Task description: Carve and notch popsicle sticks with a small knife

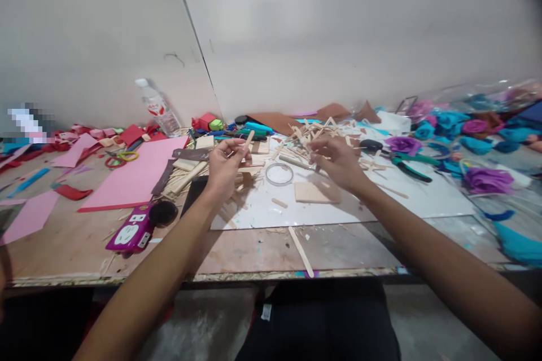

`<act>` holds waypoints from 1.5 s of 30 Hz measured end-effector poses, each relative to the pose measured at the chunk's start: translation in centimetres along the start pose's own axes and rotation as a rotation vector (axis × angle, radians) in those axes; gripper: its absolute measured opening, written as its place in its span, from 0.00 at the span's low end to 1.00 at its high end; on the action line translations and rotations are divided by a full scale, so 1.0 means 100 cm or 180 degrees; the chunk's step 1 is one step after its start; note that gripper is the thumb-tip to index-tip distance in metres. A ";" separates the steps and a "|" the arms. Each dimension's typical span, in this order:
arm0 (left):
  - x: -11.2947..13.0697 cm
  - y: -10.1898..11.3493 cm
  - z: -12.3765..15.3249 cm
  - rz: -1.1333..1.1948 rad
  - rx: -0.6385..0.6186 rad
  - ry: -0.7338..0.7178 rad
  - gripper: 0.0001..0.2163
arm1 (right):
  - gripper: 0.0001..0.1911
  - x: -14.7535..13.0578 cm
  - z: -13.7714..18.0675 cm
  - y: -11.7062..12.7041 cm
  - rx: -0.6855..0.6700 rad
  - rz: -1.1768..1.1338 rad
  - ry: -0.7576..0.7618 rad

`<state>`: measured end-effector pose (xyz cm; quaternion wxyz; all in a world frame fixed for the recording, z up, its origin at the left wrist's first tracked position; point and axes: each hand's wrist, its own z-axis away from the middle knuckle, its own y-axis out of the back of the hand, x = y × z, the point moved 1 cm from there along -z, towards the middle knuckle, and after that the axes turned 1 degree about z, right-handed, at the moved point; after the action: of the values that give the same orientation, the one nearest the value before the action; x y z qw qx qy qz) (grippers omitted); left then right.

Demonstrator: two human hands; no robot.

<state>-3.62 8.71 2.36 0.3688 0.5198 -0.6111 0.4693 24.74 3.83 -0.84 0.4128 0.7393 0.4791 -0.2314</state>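
Note:
My left hand [224, 166] is raised above the table with its fingers pinched on a wooden craft stick [248, 140] that points up and to the right. Further right, my right hand [334, 159] hovers with curled fingers over a heap of loose wooden sticks [305, 134]; whether it holds one I cannot make out. Between the hands, on a white sheet [339, 203], sit a small round clear lid [279, 174] and a flat square of joined sticks [311, 192]. A single stick [301, 251] lies near the table's front edge.
Pink paper sheets [135, 175], red scraps, yellow-handled scissors [122, 156] and a plastic bottle [158, 108] lie at the left. A magenta power socket [131, 231] sits front left. Green-handled pliers [409, 166] and purple and blue paper flowers [478, 177] fill the right. A wall stands behind.

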 end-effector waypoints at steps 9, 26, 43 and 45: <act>-0.012 -0.001 0.004 -0.0225 -0.0246 -0.0299 0.11 | 0.11 0.013 0.009 -0.017 -0.0504 0.0573 0.0391; -0.022 0.001 0.006 -0.0644 -0.0366 -0.0503 0.10 | 0.10 -0.001 0.002 -0.005 -0.0304 0.0373 0.0666; -0.012 0.016 -0.012 -0.0629 -0.0098 -0.0558 0.14 | 0.27 0.016 -0.001 0.022 -0.0315 0.0483 0.0000; -0.013 0.021 -0.017 -0.0619 -0.0020 -0.0590 0.13 | 0.23 0.015 0.001 0.019 -0.0551 0.0652 0.0039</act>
<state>-5.47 10.79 1.25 0.3562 0.6166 -0.5907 0.3794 27.12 4.16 -1.20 0.4935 0.7473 0.4219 -0.1413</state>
